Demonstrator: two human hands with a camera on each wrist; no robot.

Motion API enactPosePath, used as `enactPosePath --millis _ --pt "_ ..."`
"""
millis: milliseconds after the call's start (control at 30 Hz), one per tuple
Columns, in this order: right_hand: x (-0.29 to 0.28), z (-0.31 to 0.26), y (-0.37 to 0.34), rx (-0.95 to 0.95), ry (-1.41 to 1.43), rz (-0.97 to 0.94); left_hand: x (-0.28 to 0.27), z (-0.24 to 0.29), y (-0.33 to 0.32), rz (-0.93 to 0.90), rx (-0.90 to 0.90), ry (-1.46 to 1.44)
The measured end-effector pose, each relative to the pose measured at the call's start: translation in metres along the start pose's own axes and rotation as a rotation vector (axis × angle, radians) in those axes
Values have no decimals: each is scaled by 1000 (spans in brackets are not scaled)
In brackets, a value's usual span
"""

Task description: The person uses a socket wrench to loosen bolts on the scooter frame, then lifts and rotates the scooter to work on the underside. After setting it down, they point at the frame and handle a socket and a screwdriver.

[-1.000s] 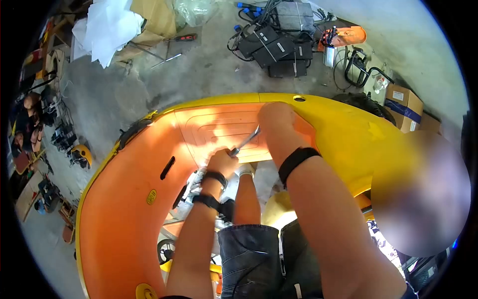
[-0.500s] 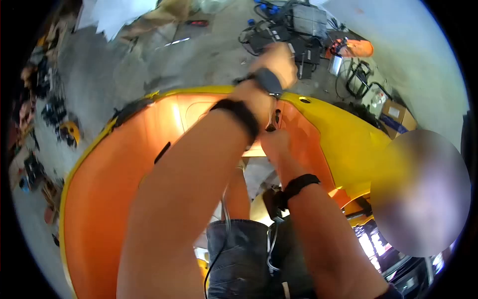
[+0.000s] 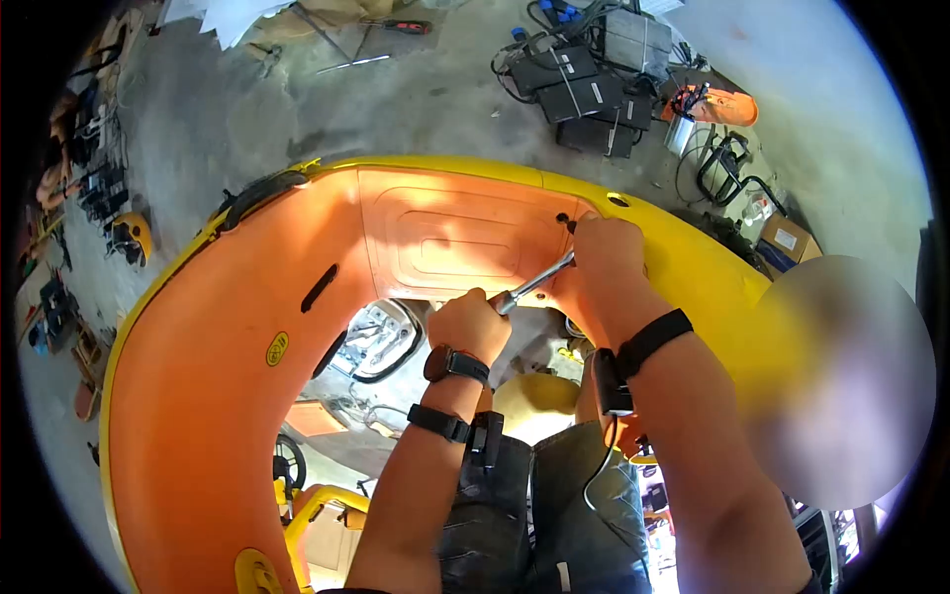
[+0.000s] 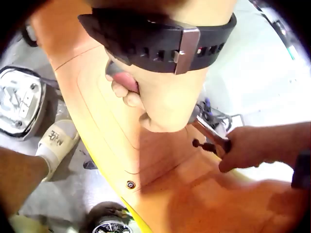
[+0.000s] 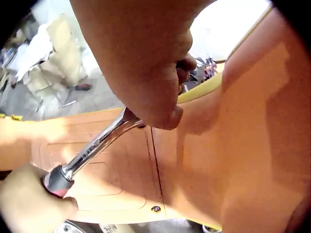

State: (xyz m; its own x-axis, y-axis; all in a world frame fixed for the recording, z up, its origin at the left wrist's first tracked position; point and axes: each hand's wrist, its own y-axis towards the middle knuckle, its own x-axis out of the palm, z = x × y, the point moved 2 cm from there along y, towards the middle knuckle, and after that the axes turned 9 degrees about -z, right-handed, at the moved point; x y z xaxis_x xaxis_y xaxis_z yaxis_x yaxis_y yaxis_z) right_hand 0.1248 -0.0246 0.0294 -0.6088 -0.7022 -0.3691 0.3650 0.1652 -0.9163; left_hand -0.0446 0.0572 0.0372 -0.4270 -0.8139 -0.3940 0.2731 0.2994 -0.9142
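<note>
A ratchet wrench [image 3: 537, 282] with a chrome shaft and a red-and-black handle lies slantwise across the orange inner panel [image 3: 465, 238]. My left hand [image 3: 470, 325] grips its handle end. At the far end, my right hand [image 3: 611, 255] is wrapped about the wrench head, covering most of it. In the left wrist view, a dark socket [image 4: 205, 145] sticks out beside the right hand [image 4: 248, 145], pointing at the panel. In the right wrist view, the chrome shaft [image 5: 99, 145] runs between both hands. A bolt [image 5: 156, 209] sits lower in the panel.
The yellow rim [image 3: 445, 163] of the curved shell surrounds the work. Beyond it lie black boxes with cables [image 3: 584, 94], a screwdriver [image 3: 406, 27] and a cardboard box [image 3: 787, 238]. A foot in a white slide [image 4: 60, 138] shows below the panel.
Half a second ago my left arm reached across, its hand over the far rim; it has swung back down to the left with the handle. My right hand stays near the panel's right corner.
</note>
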Motion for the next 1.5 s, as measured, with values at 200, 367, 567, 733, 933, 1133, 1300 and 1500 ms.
enactPosePath --millis 200,367,567,733,933,1133,1300,1500 --pt "21 -5 7 -14 125 -41 -52 -10 44 181 216 403" --pt "26 -4 -1 145 733 -166 -145 95 62 230 614 858" --pt "25 1 -2 106 1247 -297 -123 161 84 449 736 1261" --pt "-13 -4 -2 -65 192 -12 -77 -11 65 158 386 413" --pt "9 -7 -3 -103 66 -1 56 -17 15 130 44 -135" --pt "10 -16 -14 25 423 -21 -94 0 59 344 547 518" --pt "98 -23 32 84 1128 47 -139 155 65 517 1102 1214" --pt "58 -6 21 57 958 75 -152 91 85 94 649 849"
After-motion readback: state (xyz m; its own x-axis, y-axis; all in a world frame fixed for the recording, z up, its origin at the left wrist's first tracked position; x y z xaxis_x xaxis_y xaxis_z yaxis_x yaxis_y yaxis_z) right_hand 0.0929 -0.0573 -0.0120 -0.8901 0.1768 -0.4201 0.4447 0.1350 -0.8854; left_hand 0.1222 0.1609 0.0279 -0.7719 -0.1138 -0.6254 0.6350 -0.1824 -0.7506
